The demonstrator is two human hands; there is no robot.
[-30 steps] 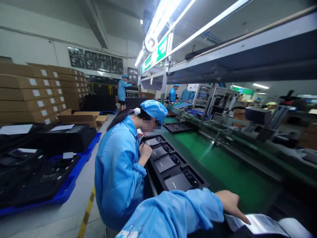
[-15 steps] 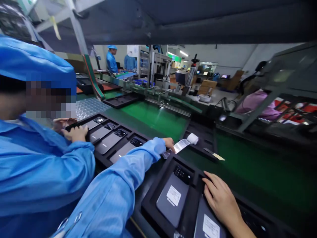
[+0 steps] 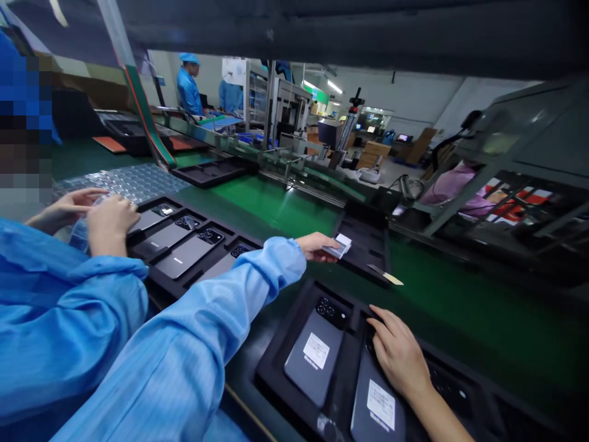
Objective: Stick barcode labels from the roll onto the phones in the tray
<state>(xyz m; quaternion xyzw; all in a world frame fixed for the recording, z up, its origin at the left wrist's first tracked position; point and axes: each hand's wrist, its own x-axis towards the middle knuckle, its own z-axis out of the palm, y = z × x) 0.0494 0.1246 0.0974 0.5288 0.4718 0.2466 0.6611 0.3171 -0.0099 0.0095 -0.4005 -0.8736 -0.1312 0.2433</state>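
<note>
My left hand [image 3: 321, 247], in a blue sleeve, reaches across the middle with its fingers closed on a white label roll [image 3: 341, 244]. At the lower right, my right hand [image 3: 399, 353] lies over a black tray [image 3: 271, 362], fingers stretched out and fingertips on its divider beside a phone. One grey phone [image 3: 313, 356] with a white label lies in the left slot. Another labelled phone [image 3: 375, 405] is partly under my right hand. Part of a further phone's camera area shows right of my wrist.
A co-worker's two hands [image 3: 110, 224] are at the left end of another black tray [image 3: 159, 279] of grey phones. Behind my left hand is a black tray [image 3: 368, 236] with a pale strip [image 3: 393, 279] at its edge. Bubble wrap [image 3: 138, 181] lies at the left, beside the green belt [image 3: 276, 205].
My left hand has gathered up the label roll, whose strip was unrolled before. The view has shifted, and the co-worker's hands have come away from the tray edge.
</note>
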